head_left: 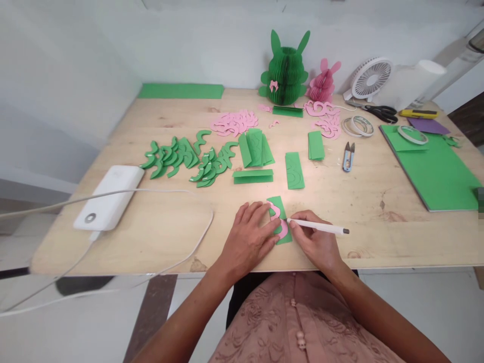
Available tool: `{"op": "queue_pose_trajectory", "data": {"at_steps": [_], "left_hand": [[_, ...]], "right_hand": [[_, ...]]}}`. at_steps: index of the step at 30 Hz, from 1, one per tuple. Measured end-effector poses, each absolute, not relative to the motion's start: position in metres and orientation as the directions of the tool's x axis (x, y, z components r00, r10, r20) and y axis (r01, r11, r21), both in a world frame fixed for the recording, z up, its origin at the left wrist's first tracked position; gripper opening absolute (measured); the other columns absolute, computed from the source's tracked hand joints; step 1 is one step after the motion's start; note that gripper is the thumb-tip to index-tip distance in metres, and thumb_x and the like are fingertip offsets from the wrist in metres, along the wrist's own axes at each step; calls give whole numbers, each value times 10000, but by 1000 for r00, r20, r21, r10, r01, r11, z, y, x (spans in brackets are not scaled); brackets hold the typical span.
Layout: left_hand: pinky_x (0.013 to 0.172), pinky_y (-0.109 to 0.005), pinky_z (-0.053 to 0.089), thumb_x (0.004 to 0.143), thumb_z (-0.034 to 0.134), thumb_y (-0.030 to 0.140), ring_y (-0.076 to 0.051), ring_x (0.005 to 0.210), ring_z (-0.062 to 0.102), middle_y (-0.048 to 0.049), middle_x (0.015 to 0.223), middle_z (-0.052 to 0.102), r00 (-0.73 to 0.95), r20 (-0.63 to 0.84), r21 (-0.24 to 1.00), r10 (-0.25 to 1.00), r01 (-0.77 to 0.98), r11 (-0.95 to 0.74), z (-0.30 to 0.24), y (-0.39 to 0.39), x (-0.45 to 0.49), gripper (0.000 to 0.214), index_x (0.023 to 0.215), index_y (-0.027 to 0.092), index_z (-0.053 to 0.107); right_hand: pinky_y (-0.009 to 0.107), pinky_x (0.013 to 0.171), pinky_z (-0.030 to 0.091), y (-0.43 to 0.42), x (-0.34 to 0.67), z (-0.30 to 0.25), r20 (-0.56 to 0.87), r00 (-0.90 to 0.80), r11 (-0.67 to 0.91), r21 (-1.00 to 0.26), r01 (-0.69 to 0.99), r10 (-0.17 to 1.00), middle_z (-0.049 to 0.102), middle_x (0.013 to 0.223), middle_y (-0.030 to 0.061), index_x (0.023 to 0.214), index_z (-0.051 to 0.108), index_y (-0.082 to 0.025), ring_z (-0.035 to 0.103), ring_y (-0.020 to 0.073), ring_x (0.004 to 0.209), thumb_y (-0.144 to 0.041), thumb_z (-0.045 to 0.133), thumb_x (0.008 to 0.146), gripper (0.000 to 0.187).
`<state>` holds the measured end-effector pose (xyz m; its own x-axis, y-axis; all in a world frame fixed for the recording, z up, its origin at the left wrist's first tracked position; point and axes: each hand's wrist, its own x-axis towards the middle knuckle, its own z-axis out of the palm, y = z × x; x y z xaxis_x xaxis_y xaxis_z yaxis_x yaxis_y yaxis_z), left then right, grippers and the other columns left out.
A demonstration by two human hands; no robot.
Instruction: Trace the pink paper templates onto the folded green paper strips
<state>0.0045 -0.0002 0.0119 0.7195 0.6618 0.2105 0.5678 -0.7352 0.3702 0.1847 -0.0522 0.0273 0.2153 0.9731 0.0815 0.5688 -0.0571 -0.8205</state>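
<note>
Grip of the right hand (316,246): closed around a white pen (319,227), whose tip rests at the edge of a curved pink piece (283,231). In the head view, that piece lies on a green slip (277,202) near the front edge of the table (151,237). The left hand (250,239) is laid flat and not closed on anything; its fingers press down on the pink piece and the slip from the left side.

Just beyond the slip lies a marked strip (294,172) with curved lines on it, and left of that a folded strip (253,177), with a stack of folded papers (255,148) behind. Farther left are two heaps of curved green cutouts (166,157), and behind the stack a pile of pink cutouts (235,123). Small snips (348,162) lie to the right, well apart from both hands. At the back, a green paper figure (286,75) stands beside a smaller pink one (322,85). On the left, a white power bank (110,196) has a cable plugged in.
</note>
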Motion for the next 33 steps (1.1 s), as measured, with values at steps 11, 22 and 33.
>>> {"op": "queue_pose_trajectory", "data": {"at_steps": [11,22,33], "left_hand": [[1099,-557,300,924,511,315,-304,1274,414,-109,1319,513,719,221,371,659,563,-738,12,0,4,240,1115,248,639],[1092,-551,306,915,526,314,-304,1270,412,-106,1319,512,715,220,374,663,566,-735,12,0,4,236,1110,254,644],[1089,-549,305,934,493,322,-302,1273,411,-111,1324,506,714,225,378,663,564,-735,11,0,4,244,1116,252,639]], "right_hand": [[259,615,495,-52,186,28,76,184,-48,-806,590,980,715,766,20,836,643,-205,652,161,676,-278,551,859,120],[264,614,494,-55,183,30,150,158,8,-748,664,976,708,758,27,827,631,-215,644,164,677,-263,520,879,131],[257,630,483,-58,182,29,217,137,59,-707,705,967,705,761,16,829,621,-216,646,156,677,-228,527,878,106]]}}
